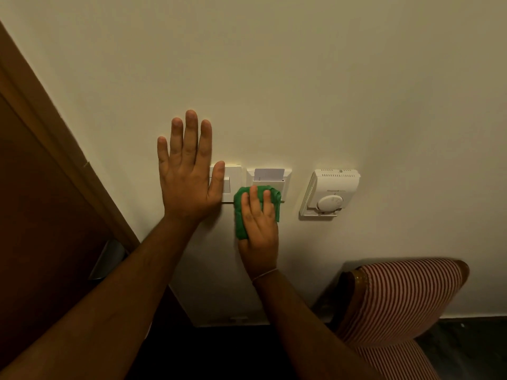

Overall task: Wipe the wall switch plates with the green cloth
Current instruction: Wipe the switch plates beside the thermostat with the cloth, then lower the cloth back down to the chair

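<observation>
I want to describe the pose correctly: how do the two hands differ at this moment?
The left hand lies flat and open on the wall, fingers spread, partly covering the left switch plate. The right hand presses the green cloth on the lower part of the card-holder plate. The left holds nothing. Both are bare.

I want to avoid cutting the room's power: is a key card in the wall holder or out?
In. A pale card stands up out of the card holder, above the green cloth.
</observation>
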Demonstrator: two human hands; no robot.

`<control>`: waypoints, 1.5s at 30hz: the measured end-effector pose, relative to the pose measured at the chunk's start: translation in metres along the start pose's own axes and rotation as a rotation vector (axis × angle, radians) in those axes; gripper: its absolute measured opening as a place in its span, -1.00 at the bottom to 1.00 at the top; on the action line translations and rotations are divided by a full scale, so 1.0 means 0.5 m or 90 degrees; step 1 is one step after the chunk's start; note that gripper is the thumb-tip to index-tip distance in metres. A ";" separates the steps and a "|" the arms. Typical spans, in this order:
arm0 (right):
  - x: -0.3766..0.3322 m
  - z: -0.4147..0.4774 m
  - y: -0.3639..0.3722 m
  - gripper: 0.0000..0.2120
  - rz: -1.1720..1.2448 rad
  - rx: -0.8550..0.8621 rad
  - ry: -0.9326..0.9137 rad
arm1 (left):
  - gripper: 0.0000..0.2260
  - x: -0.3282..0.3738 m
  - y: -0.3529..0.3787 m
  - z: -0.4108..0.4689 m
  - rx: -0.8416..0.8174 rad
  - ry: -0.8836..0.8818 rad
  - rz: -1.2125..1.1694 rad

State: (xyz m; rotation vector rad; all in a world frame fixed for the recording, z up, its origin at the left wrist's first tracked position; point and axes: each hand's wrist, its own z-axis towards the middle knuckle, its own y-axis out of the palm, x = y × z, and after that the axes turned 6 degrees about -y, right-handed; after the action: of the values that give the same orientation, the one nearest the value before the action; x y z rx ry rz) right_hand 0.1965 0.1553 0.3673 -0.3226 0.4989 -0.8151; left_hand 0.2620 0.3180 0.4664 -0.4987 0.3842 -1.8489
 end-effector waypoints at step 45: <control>0.243 -0.309 -0.497 -0.29 -0.182 -0.233 0.114 | -0.32 0.387 -0.008 -0.508 -0.378 -0.020 -0.064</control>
State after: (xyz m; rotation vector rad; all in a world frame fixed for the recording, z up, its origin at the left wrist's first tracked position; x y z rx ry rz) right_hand 0.0322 -0.1105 0.3155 -0.6727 0.7849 -1.0352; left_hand 0.0732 0.1407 0.2795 -0.9599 0.9097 -1.8049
